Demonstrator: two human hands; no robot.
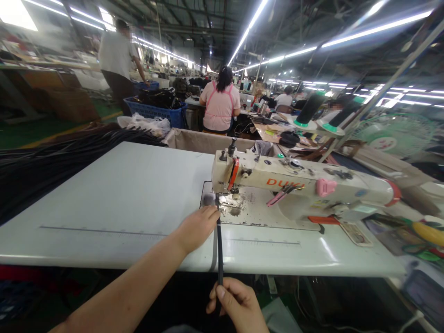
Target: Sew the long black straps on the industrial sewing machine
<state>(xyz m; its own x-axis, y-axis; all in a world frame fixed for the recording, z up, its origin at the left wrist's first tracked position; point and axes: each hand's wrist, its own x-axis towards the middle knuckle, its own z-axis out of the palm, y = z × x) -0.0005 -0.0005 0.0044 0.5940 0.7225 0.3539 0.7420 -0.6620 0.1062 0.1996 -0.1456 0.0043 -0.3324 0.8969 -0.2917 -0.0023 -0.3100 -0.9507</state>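
Observation:
A narrow black fabric strip runs from under the needle area of the sewing machine toward me and over the table's front edge. My left hand lies beside the needle plate, its fingers together and closed on the strip just in front of the presser foot. Below the table edge, my right hand pinches the strip between thumb and fingers. The strip hangs fairly straight between both hands. Its far end is hidden under the machine head, and its lower end disappears below my right hand.
A heap of long black strips lies along the table's left side. Two black thread cones stand behind the machine. A green fan is at right. Beyond are a blue crate, a seated person and a standing person.

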